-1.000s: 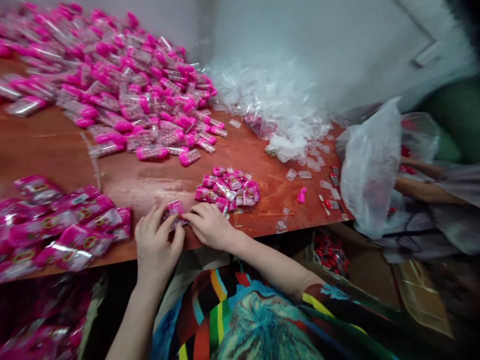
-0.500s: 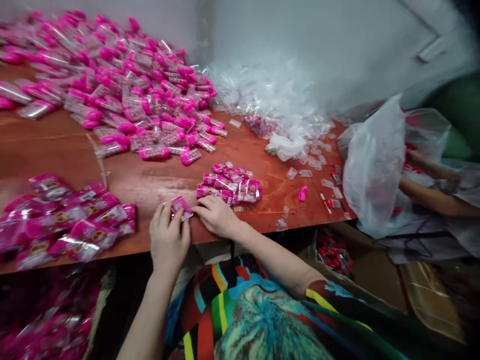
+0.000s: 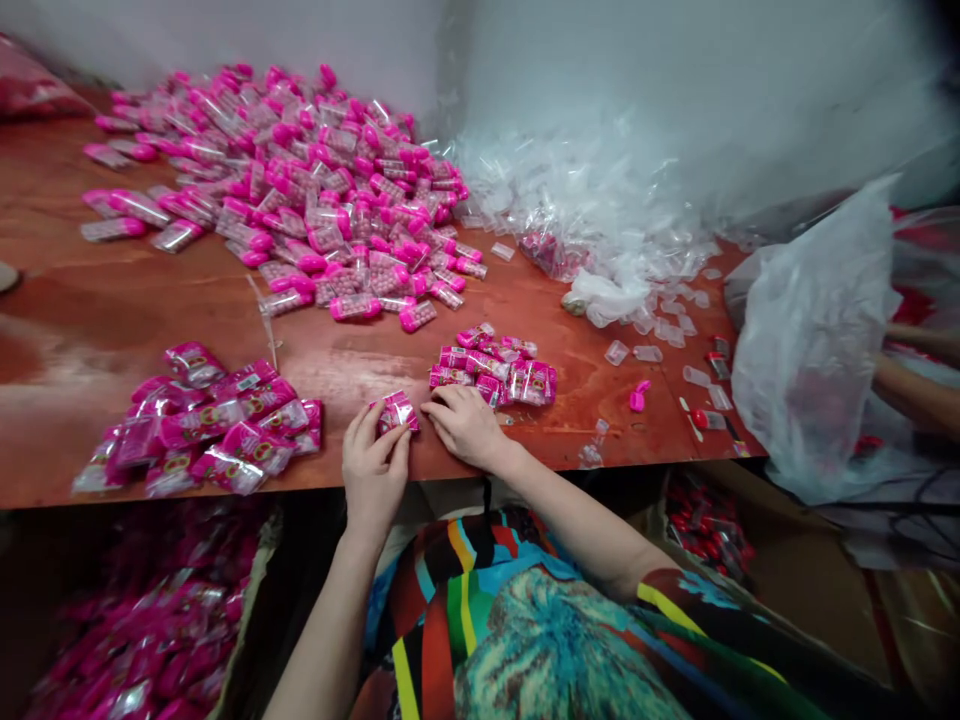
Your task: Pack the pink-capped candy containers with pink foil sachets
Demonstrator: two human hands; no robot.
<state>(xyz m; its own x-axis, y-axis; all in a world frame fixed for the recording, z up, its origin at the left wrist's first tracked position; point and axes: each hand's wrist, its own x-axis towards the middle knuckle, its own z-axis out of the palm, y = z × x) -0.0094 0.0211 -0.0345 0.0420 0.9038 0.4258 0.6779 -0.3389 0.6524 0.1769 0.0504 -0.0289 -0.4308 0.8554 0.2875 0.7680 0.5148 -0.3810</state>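
Note:
My left hand (image 3: 375, 468) has its fingers and thumb around a small shiny pink packet (image 3: 397, 411) at the front of the table. Just right of it, my right hand (image 3: 469, 428) lies palm down, fingers stretched and a little apart, with a narrow gap to the packet. Beyond the right fingertips lies a group of similar pink packets (image 3: 491, 366). Farther to the left is a loose heap of more packets (image 3: 225, 420). What is under my right palm is hidden.
Behind is a big heap of clear tubes with pink caps (image 3: 315, 190). Clear plastic pieces (image 3: 585, 190) pile against the wall. At right, a co-worker's arm (image 3: 911, 385) is behind a white plastic bag (image 3: 814, 350). Below the brown-red table (image 3: 360, 350) stands a box of pink packets (image 3: 157, 630).
The view has swung left, so everything sits farther right. My right fingertips have drawn slightly away from the packet, while my left hand stays on it.

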